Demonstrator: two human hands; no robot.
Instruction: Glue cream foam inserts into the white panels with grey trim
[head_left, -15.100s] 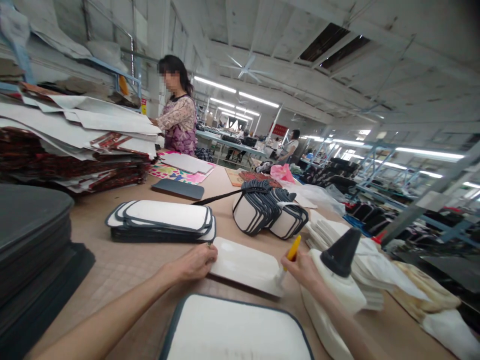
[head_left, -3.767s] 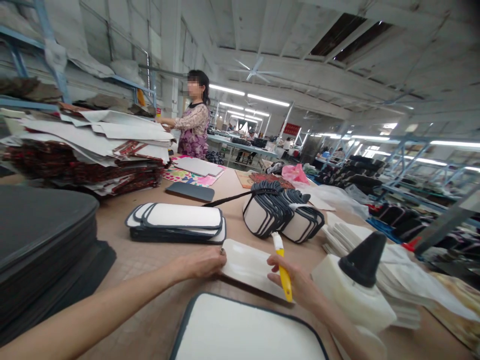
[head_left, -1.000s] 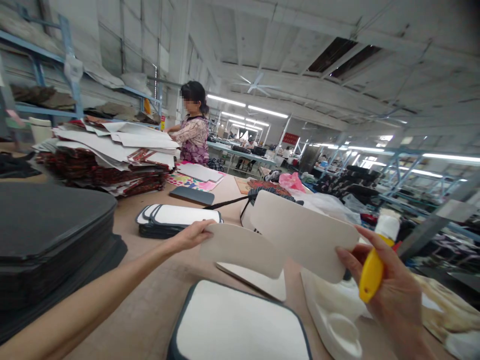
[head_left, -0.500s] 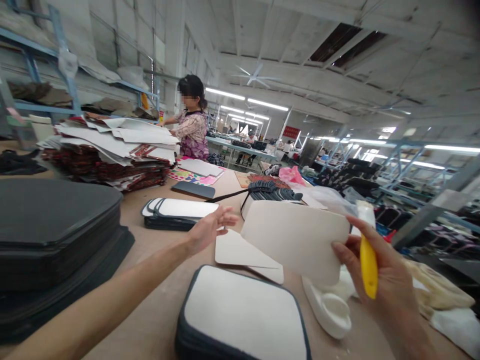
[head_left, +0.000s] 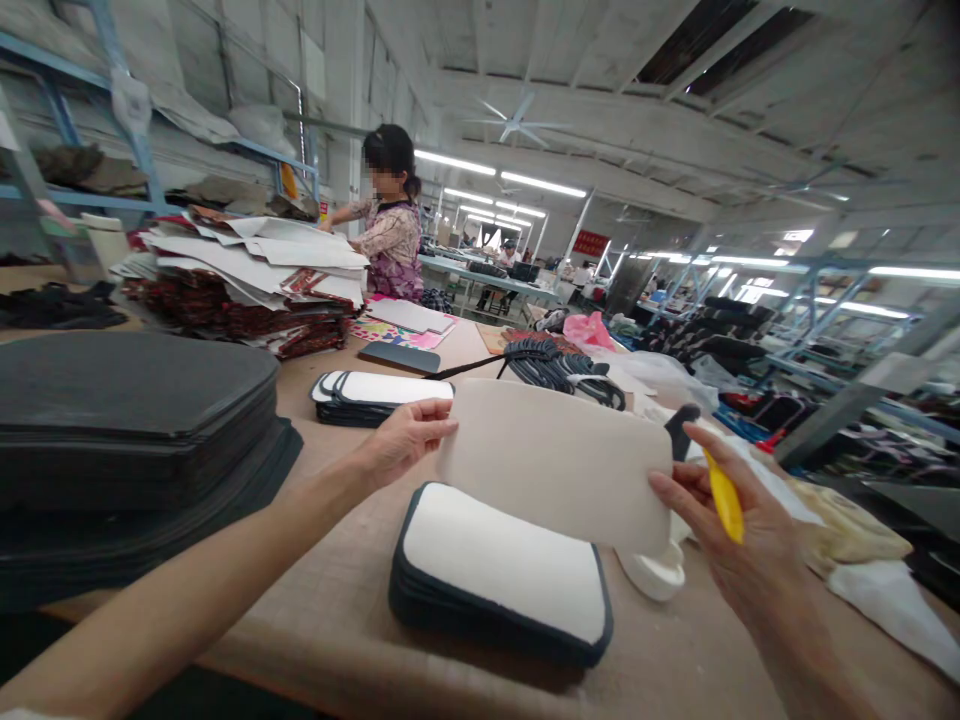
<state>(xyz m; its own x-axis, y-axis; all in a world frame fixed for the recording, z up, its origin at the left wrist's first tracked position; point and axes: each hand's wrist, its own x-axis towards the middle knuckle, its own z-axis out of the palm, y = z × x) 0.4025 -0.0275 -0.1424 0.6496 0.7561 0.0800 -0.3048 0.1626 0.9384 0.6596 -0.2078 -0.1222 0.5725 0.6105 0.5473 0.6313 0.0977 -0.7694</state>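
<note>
A thin off-white board (head_left: 555, 465) with rounded corners is held up between my two hands. My left hand (head_left: 409, 437) pinches its left edge between thumb and fingers. At the right edge, my right hand (head_left: 739, 510) grips the board with thumb and fingertips. A yellow-handled tool (head_left: 724, 497) is also tucked in that hand; I cannot make out its kind. Just below the board lies a stack of dark-edged pads (head_left: 502, 560) with a white top face. Partly hidden behind the board's lower right corner is a white dish (head_left: 656, 575).
Large black sheets (head_left: 135, 400) are piled at the left. Behind my left hand sits a smaller stack of white-topped pads (head_left: 382, 390). Farther back are a bundle of dark strips (head_left: 555, 370), a tall pile of white and red pieces (head_left: 255, 270) and a co-worker (head_left: 390, 230). Cloths (head_left: 855, 520) lie at right.
My left hand, open and apart from the board before, has closed on its left edge. The board has come left and nearer, over the pad stack. The view has shifted.
</note>
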